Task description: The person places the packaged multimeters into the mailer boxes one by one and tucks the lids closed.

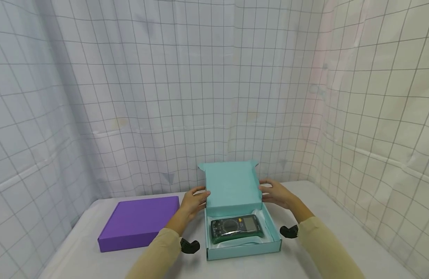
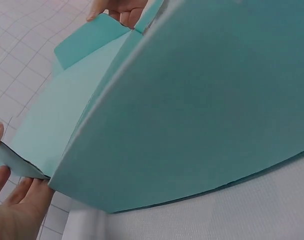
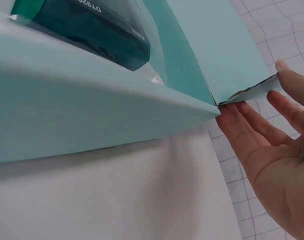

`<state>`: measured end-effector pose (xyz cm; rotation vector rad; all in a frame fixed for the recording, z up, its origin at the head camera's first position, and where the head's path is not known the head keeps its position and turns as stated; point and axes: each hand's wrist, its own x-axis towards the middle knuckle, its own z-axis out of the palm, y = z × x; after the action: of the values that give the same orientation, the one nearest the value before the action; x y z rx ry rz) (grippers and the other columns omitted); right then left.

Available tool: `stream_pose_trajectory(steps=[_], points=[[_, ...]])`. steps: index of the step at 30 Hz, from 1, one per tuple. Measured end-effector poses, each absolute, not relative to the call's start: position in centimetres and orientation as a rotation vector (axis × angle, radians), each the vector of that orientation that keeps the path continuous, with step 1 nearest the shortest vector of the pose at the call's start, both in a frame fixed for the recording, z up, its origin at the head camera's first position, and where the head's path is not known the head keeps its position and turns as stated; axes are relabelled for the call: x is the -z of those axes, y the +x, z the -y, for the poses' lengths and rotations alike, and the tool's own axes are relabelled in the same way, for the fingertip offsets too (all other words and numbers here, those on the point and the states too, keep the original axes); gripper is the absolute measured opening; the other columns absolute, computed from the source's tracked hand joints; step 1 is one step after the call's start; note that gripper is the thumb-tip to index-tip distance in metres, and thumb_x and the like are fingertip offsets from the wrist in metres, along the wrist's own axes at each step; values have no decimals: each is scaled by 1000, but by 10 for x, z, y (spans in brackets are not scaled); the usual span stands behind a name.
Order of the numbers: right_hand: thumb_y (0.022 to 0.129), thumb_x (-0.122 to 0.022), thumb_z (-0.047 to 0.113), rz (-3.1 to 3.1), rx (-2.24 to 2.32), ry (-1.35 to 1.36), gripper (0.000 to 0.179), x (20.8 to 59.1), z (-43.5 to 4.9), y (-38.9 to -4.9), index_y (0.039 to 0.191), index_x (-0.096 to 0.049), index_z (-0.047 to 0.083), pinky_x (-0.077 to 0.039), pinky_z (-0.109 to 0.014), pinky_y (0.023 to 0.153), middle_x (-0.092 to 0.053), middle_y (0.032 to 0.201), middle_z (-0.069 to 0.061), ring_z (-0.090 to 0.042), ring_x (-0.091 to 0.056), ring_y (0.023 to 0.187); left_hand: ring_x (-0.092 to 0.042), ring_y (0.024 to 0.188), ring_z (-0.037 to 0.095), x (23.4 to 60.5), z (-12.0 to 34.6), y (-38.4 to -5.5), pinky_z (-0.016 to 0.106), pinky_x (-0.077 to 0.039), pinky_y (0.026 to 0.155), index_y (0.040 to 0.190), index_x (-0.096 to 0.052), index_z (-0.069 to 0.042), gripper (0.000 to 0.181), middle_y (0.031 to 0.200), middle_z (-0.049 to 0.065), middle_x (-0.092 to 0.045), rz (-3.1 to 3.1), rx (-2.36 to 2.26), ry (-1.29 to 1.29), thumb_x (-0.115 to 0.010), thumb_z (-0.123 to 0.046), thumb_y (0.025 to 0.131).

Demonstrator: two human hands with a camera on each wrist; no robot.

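A light-blue cardboard mailer box (image 1: 243, 252) stands with its lid (image 1: 231, 182) raised at the back. Inside, a dark multimeter (image 1: 231, 228) with a green edge lies in clear plastic wrapping. My left hand (image 1: 193, 203) is at the lid's left edge, its thumb and fingers on either side of the left side flap (image 2: 16, 162). On the opposite side, my right hand (image 1: 275, 193) pinches the right side flap (image 3: 252, 92) between thumb and fingers. The other fingertips of this hand rest by the box's back corner.
A closed purple box (image 1: 141, 221) lies to the left of the blue box, near my left forearm. Both stand on a white-covered table (image 1: 319, 232). Curtains (image 1: 214, 97) with a grid pattern hang behind and along both sides.
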<state>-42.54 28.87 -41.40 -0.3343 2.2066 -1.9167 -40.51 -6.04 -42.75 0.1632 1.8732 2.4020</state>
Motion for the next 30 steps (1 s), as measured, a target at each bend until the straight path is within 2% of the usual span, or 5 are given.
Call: stream_pose_trajectory(steps=[7,13,23,30], points=[[93,-58,21,-2221,1911,-411,49,415,-290,-422,136,-38,8,-50,-41,85,-48,127,-21,-33,-59,103,-56,104,29,427,63,-404,43,-49,85,133,-43,-1,60,122,21,-51,-1907,-2370,219,-71,-13,83],[92,-60,18,-2217,1923,-470,52,414,-291,-419,136,-37,3,-49,-41,86,-46,130,-21,-33,-56,107,-52,112,29,427,67,-404,41,-48,87,136,-39,2,69,131,21,-43,-2006,-2287,292,-74,-17,80],[90,-63,17,-2175,1945,-499,58,414,-294,-411,139,-34,5,-46,-39,91,-42,134,-21,-31,-50,117,-53,111,29,427,74,-402,39,-48,87,135,-40,3,72,129,21,-44,-2122,-2154,424,-77,-18,77],[88,-65,17,-2232,1904,-486,62,412,-296,-405,140,-32,7,-43,-43,93,-40,135,-22,-31,-50,116,-54,108,27,427,75,-401,34,-49,85,134,-42,1,70,128,18,-44,-2123,-2125,462,-77,-15,77]])
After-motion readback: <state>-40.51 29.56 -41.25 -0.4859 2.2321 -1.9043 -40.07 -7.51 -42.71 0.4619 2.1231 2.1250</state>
